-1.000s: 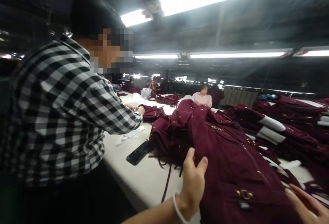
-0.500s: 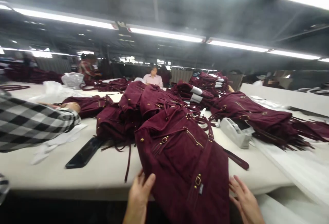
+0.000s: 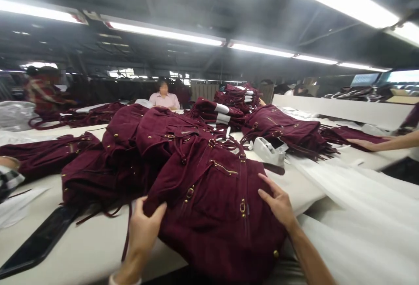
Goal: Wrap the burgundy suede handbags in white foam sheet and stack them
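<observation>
A burgundy cloth backpack (image 3: 212,189) with brass buckles, studs and a front zip lies at the table's near edge, its lower end close to me. My left hand (image 3: 144,226) grips its left side, thumb on top and the other fingers partly hidden at the edge. On the right side, my right hand (image 3: 278,204) rests against the cloth with fingers stretched out and thumb apart. Behind it, more burgundy bags (image 3: 127,145) are heaped, touching its far end. A white tape dispenser (image 3: 270,150) stands just beyond its right side.
A dark flat panel (image 3: 39,241) lies at left on the pale table (image 3: 94,250). White sheets (image 3: 353,197) cover the right side. Folded bags (image 3: 275,125) are stacked farther back. A co-worker's arm (image 3: 389,142) reaches in from the right, and a checked sleeve (image 3: 9,180) shows at left.
My view has swung right. The backpack's near end now sits higher and more spread out. My right hand has moved from beside the backpack onto its right side; my left hand stays at its left edge.
</observation>
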